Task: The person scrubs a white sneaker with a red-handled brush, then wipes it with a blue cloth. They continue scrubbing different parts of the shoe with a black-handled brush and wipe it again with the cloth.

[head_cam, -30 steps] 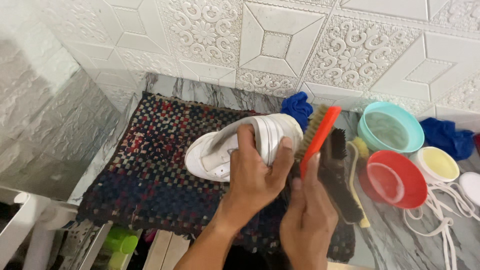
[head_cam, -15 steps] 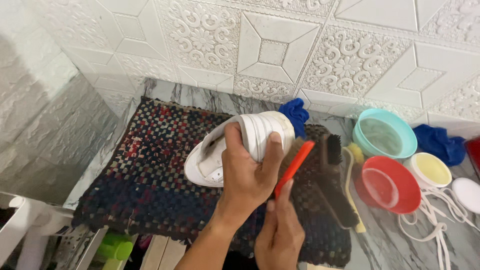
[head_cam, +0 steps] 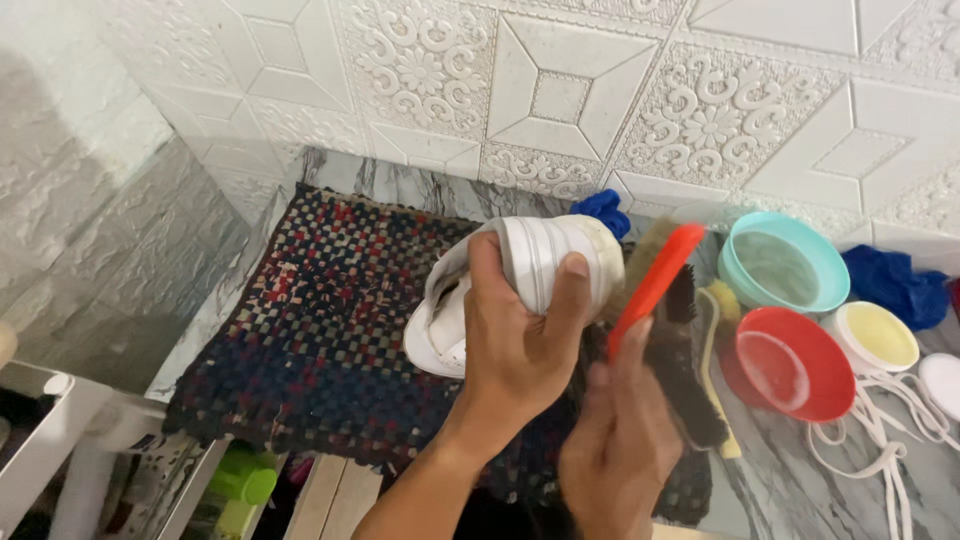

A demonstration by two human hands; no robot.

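Note:
My left hand (head_cam: 520, 340) grips a white shoe (head_cam: 530, 265), holding it sole-up and tilted above a dark checked woven mat (head_cam: 330, 320). My right hand (head_cam: 620, 440) holds a brush with an orange-red back (head_cam: 655, 285); its pale bristles face the shoe's toe end and sit close against it. A second brush with dark bristles (head_cam: 690, 370) lies on the mat just right of my right hand.
Right of the mat stand a teal bowl with water (head_cam: 785, 262), a red bowl (head_cam: 790, 365), an open pale yellow tub (head_cam: 880, 335) and white laces (head_cam: 890, 450). Blue cloths (head_cam: 895, 285) lie by the embossed wall. A marble counter edge (head_cam: 200, 330) drops off at left.
The orange-red brush dropped lower along the shoe half a second ago and has come back up beside the toe. My left hand has kept its grip on the shoe.

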